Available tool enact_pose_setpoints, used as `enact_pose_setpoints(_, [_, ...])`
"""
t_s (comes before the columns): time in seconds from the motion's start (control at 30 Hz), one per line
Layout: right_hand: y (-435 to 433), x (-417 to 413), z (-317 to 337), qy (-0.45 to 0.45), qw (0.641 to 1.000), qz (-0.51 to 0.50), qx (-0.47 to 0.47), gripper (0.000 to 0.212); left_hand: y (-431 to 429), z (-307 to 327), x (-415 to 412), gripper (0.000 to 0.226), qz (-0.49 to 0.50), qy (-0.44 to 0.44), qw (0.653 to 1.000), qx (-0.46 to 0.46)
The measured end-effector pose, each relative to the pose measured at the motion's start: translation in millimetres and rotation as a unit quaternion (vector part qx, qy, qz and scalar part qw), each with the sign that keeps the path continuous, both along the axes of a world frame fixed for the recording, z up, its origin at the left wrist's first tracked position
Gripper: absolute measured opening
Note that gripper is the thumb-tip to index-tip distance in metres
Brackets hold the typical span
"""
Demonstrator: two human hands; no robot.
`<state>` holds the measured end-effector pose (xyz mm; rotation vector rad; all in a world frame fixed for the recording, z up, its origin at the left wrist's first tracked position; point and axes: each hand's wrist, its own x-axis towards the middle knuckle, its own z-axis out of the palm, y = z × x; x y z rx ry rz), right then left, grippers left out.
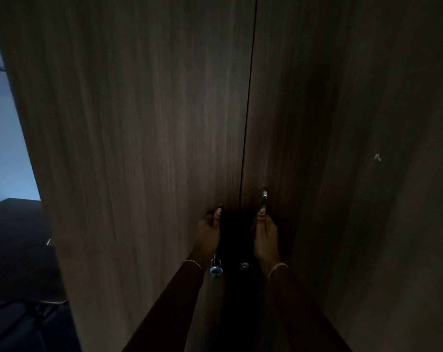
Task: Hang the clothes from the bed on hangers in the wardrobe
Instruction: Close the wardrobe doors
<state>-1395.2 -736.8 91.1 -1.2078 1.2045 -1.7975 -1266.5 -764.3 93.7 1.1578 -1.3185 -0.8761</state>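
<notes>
A tall brown wooden wardrobe fills the view, its left door [144, 148] and right door [317, 148] meeting at a thin dark seam. My left hand [210, 232] grips the left door's handle, which is mostly hidden by my fingers. My right hand [264, 232] grips the metal handle [264, 199] of the right door. Both doors look closed. A small padlock [216, 269] hangs below my left wrist, and a round keyhole [243, 265] sits beside it. No clothes, hangers or bed are in view.
The room is dim. To the left of the wardrobe a pale wall [7, 148] shows above a dark floor area [17, 250]. Dark thin objects lie at the bottom left [24, 316].
</notes>
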Motion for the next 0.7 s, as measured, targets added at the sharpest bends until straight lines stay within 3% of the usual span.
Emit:
enact_pose_setpoints(0.13, [-6.8,0.5,-0.1,-0.003,1.000,0.013,-0.004,0.044,-6.8,-2.7,-0.7,0.037,-0.022,0.025,0.999,0.006])
enact_pose_setpoints(0.37, [-16.8,-0.1,0.5,-0.004,1.000,0.004,-0.012,0.036,-14.4,-13.8,-13.4,0.048,0.012,0.037,0.999,-0.001])
enact_pose_setpoints(0.57, [-25.2,-2.0,-2.3,-0.013,1.000,0.016,0.000,0.038,-8.6,-19.9,-19.2,0.042,0.023,0.048,0.999,-0.009])
enact_pose_setpoints(0.7, [-28.3,-0.7,-2.3,-0.006,1.000,-0.002,-0.014,0.036,-10.2,-23.0,-23.7,0.036,0.076,-0.020,0.996,-0.043])
